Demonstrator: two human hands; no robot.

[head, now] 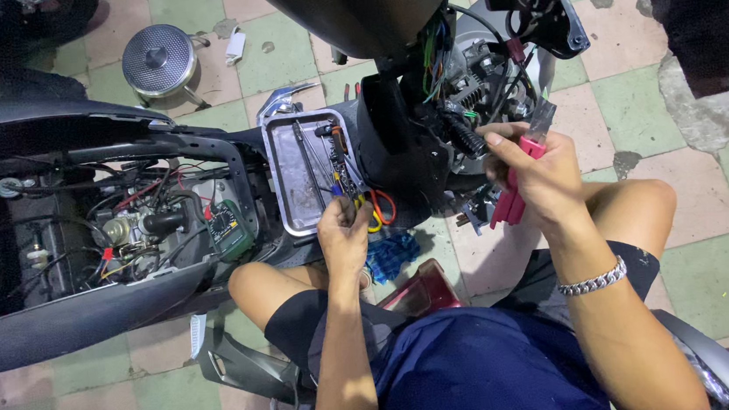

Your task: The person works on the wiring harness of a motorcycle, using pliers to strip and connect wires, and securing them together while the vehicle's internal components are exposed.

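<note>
I see my left hand (342,231) down at the near edge of a shallow metal tray (284,170) that rests on the footboard of a stripped scooter (76,221); its fingers are pinched narrow around a small tool with a yellow and blue handle (356,204), though I cannot tell exactly what kind it is. Other slim tools (312,161) lie lengthwise in the tray. My right hand (538,177) is up beside the exposed wiring bundle (460,91) under the scooter's front column, closed around red-handled pliers (513,196) whose grips point down toward my knee. A silver bracelet (593,280) sits on that wrist. A blue rag (393,255) lies on the tiled floor (723,279) just beyond my left knee, and a round metal lid (159,60) lies well apart near the floor's far edge.
</note>
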